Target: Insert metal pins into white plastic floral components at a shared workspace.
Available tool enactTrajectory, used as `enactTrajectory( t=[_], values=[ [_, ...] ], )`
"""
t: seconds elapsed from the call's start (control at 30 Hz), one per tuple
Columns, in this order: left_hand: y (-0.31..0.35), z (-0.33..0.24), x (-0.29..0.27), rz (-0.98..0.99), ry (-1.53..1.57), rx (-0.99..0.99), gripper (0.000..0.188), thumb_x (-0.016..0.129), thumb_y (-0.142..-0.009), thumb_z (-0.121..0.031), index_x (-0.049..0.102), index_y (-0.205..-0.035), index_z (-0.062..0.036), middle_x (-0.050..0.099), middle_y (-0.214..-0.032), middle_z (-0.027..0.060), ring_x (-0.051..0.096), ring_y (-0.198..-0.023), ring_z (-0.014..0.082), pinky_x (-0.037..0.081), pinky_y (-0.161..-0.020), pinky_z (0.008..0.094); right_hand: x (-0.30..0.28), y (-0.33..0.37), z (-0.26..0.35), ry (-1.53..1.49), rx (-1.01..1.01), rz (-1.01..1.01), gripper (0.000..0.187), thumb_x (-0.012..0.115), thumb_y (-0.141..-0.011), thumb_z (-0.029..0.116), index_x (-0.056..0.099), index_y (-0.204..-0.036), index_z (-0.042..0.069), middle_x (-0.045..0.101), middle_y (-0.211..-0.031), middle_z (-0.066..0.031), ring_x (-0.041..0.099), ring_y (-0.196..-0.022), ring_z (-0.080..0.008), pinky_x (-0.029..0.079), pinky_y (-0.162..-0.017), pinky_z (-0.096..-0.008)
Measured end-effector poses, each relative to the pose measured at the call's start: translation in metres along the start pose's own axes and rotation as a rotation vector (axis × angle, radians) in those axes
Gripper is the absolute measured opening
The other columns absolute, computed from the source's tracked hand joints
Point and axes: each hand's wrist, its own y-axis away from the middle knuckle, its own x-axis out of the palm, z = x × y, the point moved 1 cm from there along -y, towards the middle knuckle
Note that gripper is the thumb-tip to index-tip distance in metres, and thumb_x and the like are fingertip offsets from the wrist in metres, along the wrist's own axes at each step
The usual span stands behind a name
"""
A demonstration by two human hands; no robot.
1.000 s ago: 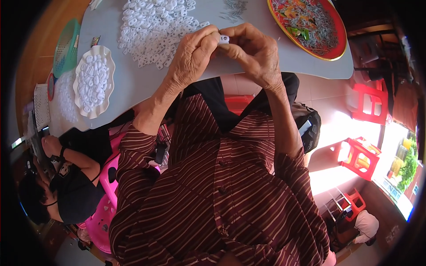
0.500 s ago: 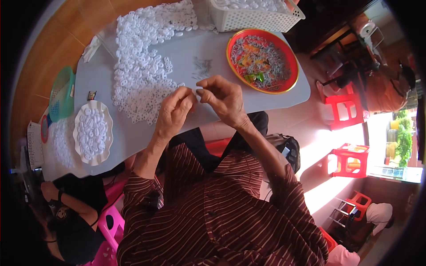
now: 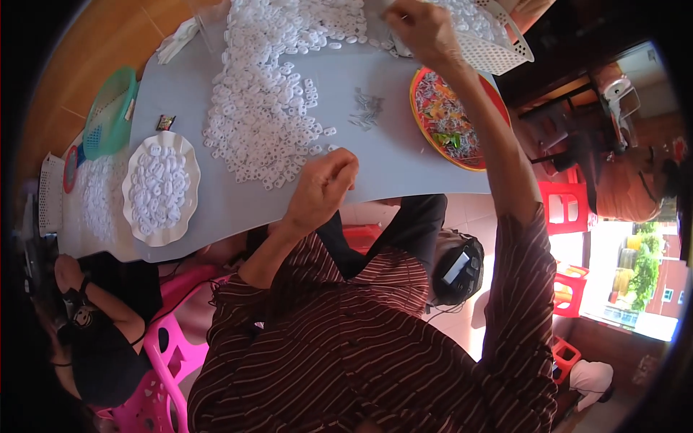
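My left hand (image 3: 323, 189) hovers over the table's near edge, its fingers curled closed; anything inside them is hidden. Stretched to the far right, my right hand (image 3: 424, 32) is beside the white perforated basket (image 3: 502, 56), which holds white plastic pieces. Its fingers are bent together, and I cannot make out what they hold. A wide spread of small white oval plastic pieces (image 3: 263, 108) covers the middle of the table. Right of it lies a little heap of thin grey pins (image 3: 367, 108). My right forearm partly covers a red round tray (image 3: 416, 119) of similar grey pieces.
A scalloped white dish (image 3: 189, 206) of white pieces stands at the left, near a small dark packet (image 3: 166, 123) and a green basket (image 3: 133, 79). A person (image 3: 108, 339) sits at the lower left by a pink chair (image 3: 177, 353). A black bag (image 3: 458, 270) lies below the table.
My right hand has left my left hand and reached far forward to the basket. My left hand has moved slightly down and right, its fingers curled. The view has shifted.
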Motion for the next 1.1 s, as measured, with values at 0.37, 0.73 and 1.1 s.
enactTrajectory(
  t=[0.37, 0.73, 1.1],
  values=[
    [-0.001, 0.001, 0.004, -0.003, -0.051, 0.077, 0.012, 0.052, -0.088, -0.009, 0.055, -0.082, 0.0004, 0.049, -0.066, 0.0034, 0.049, -0.059, 0.0098, 0.04, -0.055, 0.0244, 0.1, 0.013, -0.011, 0.125, 0.029, 0.392, 0.016, 0.065, -0.075, 0.011, 0.068, -0.088, 0.003, 0.064, -0.088, -0.0179, 0.063, -0.08, -0.0305, 0.05, -0.073, -0.0378],
    [0.0, -0.001, 0.007, 0.018, -0.022, 0.045, 0.014, 0.051, -0.089, -0.01, 0.054, -0.081, 0.0009, 0.05, -0.067, 0.0023, 0.048, -0.061, 0.0094, 0.04, -0.057, 0.0239, 0.091, 0.017, -0.005, -0.012, 0.169, 0.362, 0.013, 0.062, -0.075, 0.012, 0.07, -0.085, 0.006, 0.066, -0.078, -0.0161, 0.064, -0.077, -0.0319, 0.051, -0.074, -0.0385],
    [-0.021, -0.012, -0.008, -0.345, 0.151, 0.057, 0.026, 0.049, -0.093, -0.024, 0.056, -0.082, -0.0015, 0.057, -0.068, 0.0023, 0.05, -0.065, 0.0088, 0.04, -0.065, 0.0229, 0.031, 0.065, 0.063, -0.233, -0.007, 0.26, 0.01, 0.062, -0.075, 0.009, 0.064, -0.08, 0.001, 0.064, -0.071, -0.0154, 0.064, -0.065, -0.0281, 0.051, -0.063, -0.0356]
  ],
)
